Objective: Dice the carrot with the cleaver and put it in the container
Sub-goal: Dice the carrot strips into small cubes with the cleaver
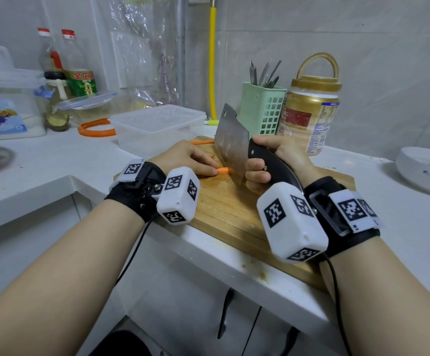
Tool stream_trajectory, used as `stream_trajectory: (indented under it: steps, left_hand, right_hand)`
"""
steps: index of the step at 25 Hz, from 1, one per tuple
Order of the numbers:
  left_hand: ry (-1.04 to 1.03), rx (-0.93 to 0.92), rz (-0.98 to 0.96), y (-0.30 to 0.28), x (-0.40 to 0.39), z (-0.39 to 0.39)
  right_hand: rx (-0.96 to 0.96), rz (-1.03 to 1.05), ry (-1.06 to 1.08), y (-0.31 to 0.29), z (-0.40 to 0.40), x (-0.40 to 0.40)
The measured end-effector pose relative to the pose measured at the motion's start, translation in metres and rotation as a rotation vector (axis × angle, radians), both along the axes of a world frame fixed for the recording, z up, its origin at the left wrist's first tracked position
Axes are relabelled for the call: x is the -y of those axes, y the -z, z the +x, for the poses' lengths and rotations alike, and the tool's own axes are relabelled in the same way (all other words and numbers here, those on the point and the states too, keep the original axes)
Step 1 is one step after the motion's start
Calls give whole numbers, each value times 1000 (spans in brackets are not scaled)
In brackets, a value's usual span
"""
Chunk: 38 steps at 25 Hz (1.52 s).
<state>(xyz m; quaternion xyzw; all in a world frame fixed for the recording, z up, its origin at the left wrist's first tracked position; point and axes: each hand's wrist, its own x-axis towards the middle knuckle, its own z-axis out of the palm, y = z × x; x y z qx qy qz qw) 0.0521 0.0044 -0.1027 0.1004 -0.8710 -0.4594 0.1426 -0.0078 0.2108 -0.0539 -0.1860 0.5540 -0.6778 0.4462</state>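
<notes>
On the wooden cutting board (pixel 224 209) lies a short orange carrot piece (pixel 223 171), and my left hand (pixel 185 158) holds it down with curled fingers. The steel cleaver (pixel 230 142) stands edge down just right of that piece, its blade touching the carrot's end. My right hand (pixel 268 160) grips the cleaver's black handle. A thin carrot strip (pixel 202 142) lies at the board's far edge. The clear plastic container (pixel 157 128) sits behind the board, and I cannot tell its contents.
A green utensil basket (pixel 262 109) and a gold-lidded jar (pixel 311 116) stand behind the board on the right. A white bowl (pixel 424 170) sits far right. An orange ring (pixel 95 128), bottles (pixel 76 65) and boxes crowd the back left. The counter edge runs under my forearms.
</notes>
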Motion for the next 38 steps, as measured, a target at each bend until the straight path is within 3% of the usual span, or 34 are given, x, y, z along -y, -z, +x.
stream_trajectory:
  steps: [6,20,38]
  left_hand:
    - [17,5,4,-2,-3,2]
    - [40,-1,-5,-4,-5,5]
    - [11,-13,-53,0,-2,0]
  right_hand:
    - [-93,94,-33,1,1,5]
    - [-60,140,-54,4,-8,16]
    - [27,-69,-24,2,-7,-3]
